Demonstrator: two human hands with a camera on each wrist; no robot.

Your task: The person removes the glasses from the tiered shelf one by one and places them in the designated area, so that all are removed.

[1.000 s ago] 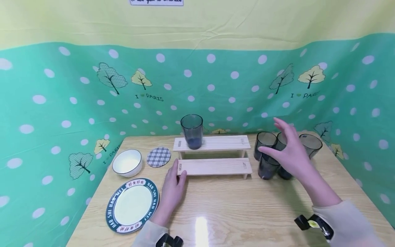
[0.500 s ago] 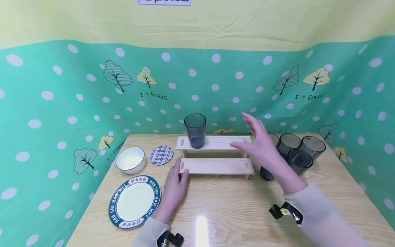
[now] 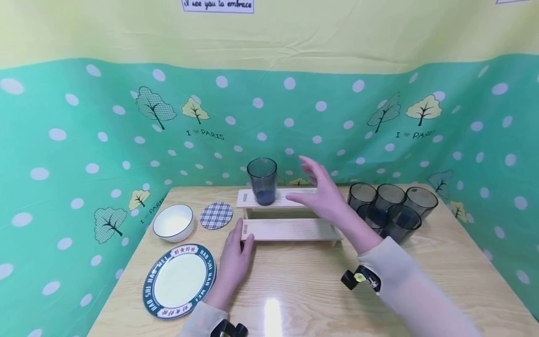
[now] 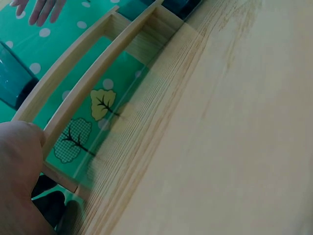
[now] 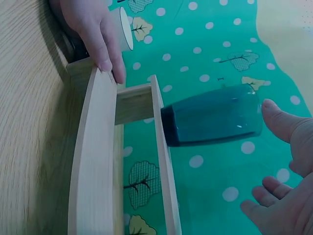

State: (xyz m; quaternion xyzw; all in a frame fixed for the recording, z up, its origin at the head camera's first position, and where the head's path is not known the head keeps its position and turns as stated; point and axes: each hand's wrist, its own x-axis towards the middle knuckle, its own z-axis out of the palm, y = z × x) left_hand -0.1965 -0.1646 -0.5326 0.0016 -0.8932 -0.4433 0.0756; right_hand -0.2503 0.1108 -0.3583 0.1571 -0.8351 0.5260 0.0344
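A two-step wooden rack (image 3: 290, 229) stands mid-table. My left hand (image 3: 233, 262) grips the left end of its lower step, thumb at the front edge; the left wrist view shows that hand (image 4: 19, 171) at the rack's end too. Upright on the upper step, toward its left, is a dark tinted glass tumbler (image 3: 263, 182). My right hand (image 3: 322, 199) is above the rack's right part, thumb and fingers spread, holding nothing. The right wrist view has this hand (image 5: 288, 196) just off the tumbler (image 5: 215, 117), its thumb nearest the rim.
Several more dark glass tumblers (image 3: 389, 201) cluster at the table's right. On the left are a white bowl (image 3: 178, 234), a checked round coaster (image 3: 216, 215) and a green-rimmed plate (image 3: 178, 281). A green dotted cloth (image 3: 290, 121) hangs behind the table.
My right hand has moved left from the tumbler cluster to above the rack, with its fingers spread throughout. The left hand stays on the rack's end, and the tumbler on the upper step has not moved.
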